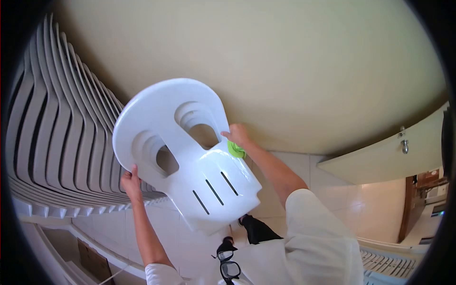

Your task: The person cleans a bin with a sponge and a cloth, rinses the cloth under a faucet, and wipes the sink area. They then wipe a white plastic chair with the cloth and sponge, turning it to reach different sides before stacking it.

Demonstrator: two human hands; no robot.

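A white plastic chair (197,173) with two large openings in its back and several narrow slots in its seat is held up in front of me. My left hand (131,183) is closed on its left edge, thumb on the near face. At the opposite edge, my right hand (238,135) is closed round the rim. A bright green cloth (236,150) is bunched just under that hand, against the chair's side; whether the fingers grip it too is hidden.
Stacked grey-white plastic chairs (66,133) fill the left side, close to my left hand. A plain beige wall (308,66) rises ahead. At right is a door (384,154) with a metal handle (404,147). A slatted white item (387,263) is at lower right, over the tiled floor (342,199).
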